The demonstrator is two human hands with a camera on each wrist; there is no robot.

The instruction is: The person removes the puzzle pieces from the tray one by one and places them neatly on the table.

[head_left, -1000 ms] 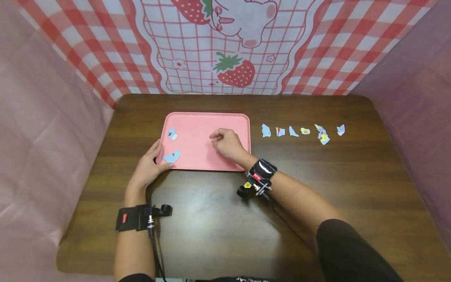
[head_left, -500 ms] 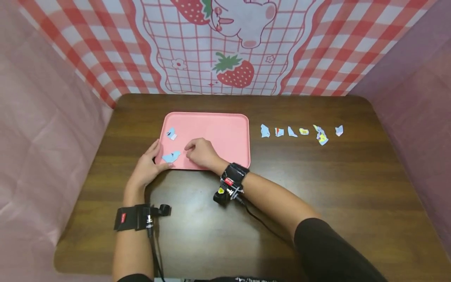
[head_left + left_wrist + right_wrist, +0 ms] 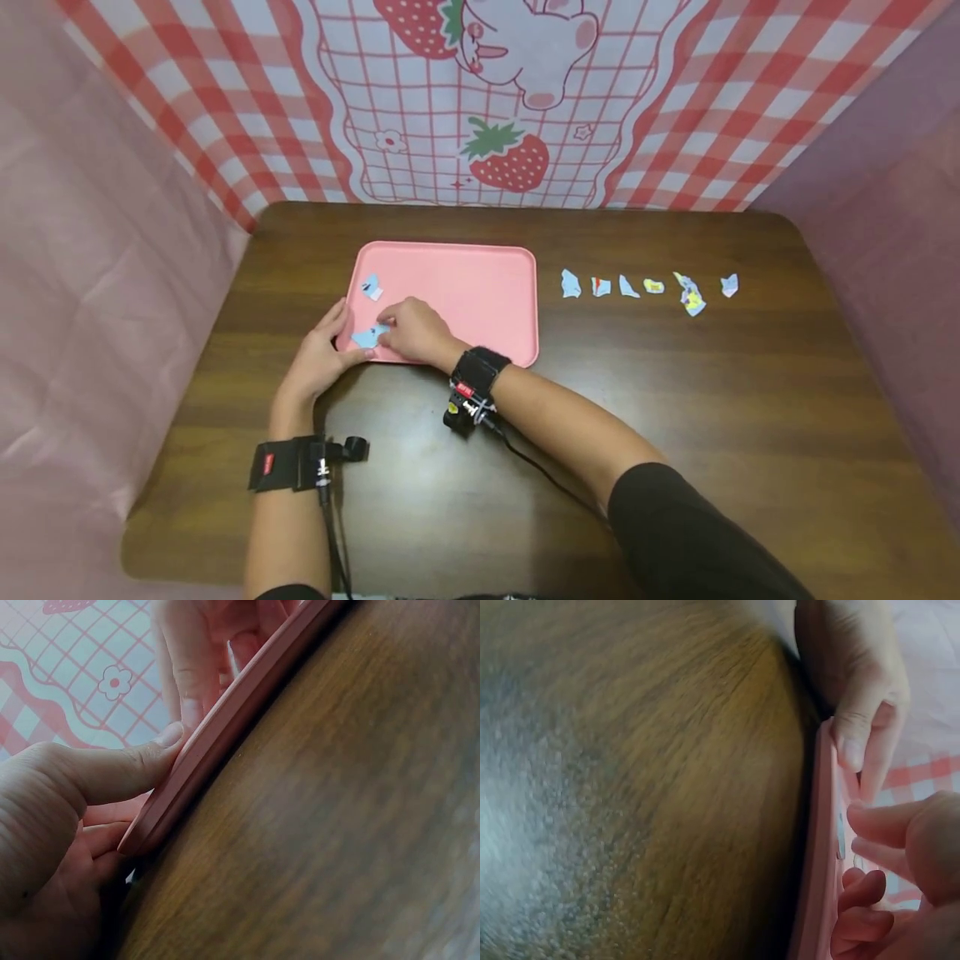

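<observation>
My left hand [image 3: 313, 362] grips the near-left corner of a pink tray [image 3: 472, 292], thumb over the rim in the left wrist view. Flat on the tray by that thumb lies a pale blue, irregular paper piece [image 3: 367, 337]. The right hand [image 3: 416, 332] is bent over this piece's right end. Between its fingertips, a thin pale sliver [image 3: 232, 661] shows in the left wrist view, seemingly a small paper piece in a pinch; the fingers hide most of it. A second blue-and-white paper piece [image 3: 371, 287] lies farther back on the tray's left side.
Right of the tray, several irregular paper pieces lie in a row, among them a blue one [image 3: 571, 283], a yellow one [image 3: 654, 286] and a long yellow-purple one [image 3: 690, 296]. A checked strawberry cloth [image 3: 510, 162] hangs behind the brown table [image 3: 600, 433].
The right hand has moved left across the tray, from its middle to the blue piece at the near left. My left hand has kept its hold on the corner. The head view has shifted slightly.
</observation>
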